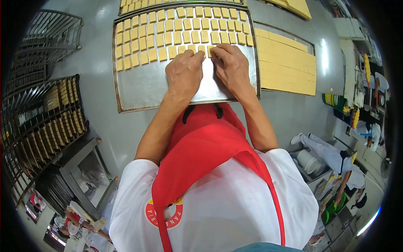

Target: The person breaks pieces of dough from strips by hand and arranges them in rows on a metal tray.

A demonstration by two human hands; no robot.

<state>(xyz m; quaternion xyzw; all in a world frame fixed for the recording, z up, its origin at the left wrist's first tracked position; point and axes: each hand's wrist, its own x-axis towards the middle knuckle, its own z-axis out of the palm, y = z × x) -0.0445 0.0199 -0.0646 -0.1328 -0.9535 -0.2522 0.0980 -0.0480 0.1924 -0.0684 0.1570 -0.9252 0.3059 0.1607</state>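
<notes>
A metal baking tray (142,90) lies before me, with rows of small yellow rectangular dough pieces (196,37) over its far part. My left hand (184,72) is closed at the nearest row, its thumb and fingertips pinched at a dough piece (201,49). Just to its right, my right hand (231,69) has its thumb and forefinger around another dough piece (210,51) at the row's end. The curled fingers partly cover both pieces. Right of the tray lies a yellow dough slab (287,69) cut into strips.
Another filled tray (126,11) adjoins the far edge, and more dough (294,6) lies at the far right. Metal racks (50,122) with loaded trays stand at left. Other people (327,153) are at the right and lower left. A red apron (210,143) covers my front.
</notes>
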